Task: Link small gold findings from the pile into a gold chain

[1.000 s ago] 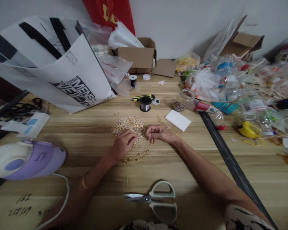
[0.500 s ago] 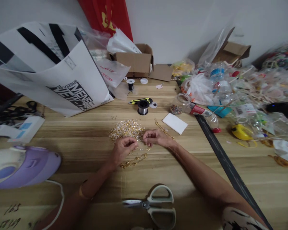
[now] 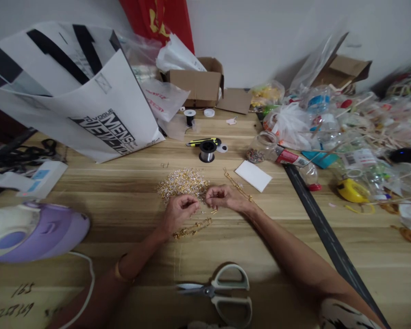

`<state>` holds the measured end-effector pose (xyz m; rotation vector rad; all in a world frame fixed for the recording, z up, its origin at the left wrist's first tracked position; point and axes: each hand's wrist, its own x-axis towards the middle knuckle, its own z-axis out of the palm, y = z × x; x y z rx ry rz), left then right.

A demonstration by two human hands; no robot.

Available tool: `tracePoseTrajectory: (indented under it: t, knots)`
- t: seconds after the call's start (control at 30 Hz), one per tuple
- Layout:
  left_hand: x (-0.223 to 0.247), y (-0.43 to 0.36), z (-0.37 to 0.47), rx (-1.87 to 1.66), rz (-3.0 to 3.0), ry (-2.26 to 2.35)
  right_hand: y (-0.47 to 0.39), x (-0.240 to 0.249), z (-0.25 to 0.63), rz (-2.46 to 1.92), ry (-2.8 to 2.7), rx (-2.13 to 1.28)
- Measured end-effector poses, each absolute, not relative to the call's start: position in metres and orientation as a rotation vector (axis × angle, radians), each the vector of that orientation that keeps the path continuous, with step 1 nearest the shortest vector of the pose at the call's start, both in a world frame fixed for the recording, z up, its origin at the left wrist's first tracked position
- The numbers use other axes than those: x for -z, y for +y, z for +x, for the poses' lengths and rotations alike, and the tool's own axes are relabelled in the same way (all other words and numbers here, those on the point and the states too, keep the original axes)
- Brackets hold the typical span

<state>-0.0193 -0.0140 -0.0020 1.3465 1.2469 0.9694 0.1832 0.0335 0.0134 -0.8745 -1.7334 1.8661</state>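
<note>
Just beyond the left hand [image 3: 178,214] lies the glittering pile [image 3: 182,183], right hand [image 3: 226,198] beside its edge; whether either curled grip holds anything, I can't tell.

Left hand [image 3: 180,212] and right hand [image 3: 224,197] nearly meet (both curled, thumbs to fingers); forearms [image 3: 281,240] slant inward

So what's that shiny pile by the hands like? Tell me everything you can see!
The shiny pile is a loose, uneven heap of tiny gold and clear or silvery bits, lying on the wooden table. The bits are too small to tell what they're made of. The left hand is at its near edge and the right hand by its right end; I can't tell if either touches it.
</note>
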Motion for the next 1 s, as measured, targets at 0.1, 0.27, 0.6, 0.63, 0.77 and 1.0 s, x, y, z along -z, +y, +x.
tracePoseTrajectory:
  t: [0.1, 0.27, 0.6, 0.63, 0.77, 1.0]
  knots:
    - [0.0041, -0.0145, -0.0197, -0.965, 1.359, 1.243, 0.0334, -0.0127, 0.1832, -0.867, -1.716, -1.877]
    - [0.0058, -0.0142, -0.0189, -0.986, 1.376, 1.239, 0.0330, -0.0130, 0.1830, -0.872, -1.716, -1.887]
    - [0.0004, -0.0142, -0.0164, -1.001, 1.356, 1.277, 0.0319, -0.0123, 0.1816, -0.864, -1.742, -1.852]
    - [-0.0003, -0.0141, -0.0162, -1.008, 1.355, 1.278, 0.0316, -0.0124, 0.1814, -0.860, -1.740, -1.851]
    - [-0.0028, -0.0137, -0.0158, -1.017, 1.345, 1.277, 0.0309, -0.0126, 0.1806, -0.853, -1.740, -1.836]
    - [-0.0027, -0.0135, -0.0154, -1.018, 1.339, 1.304, 0.0311, -0.0107, 0.1806, -0.843, -1.736, -1.843]
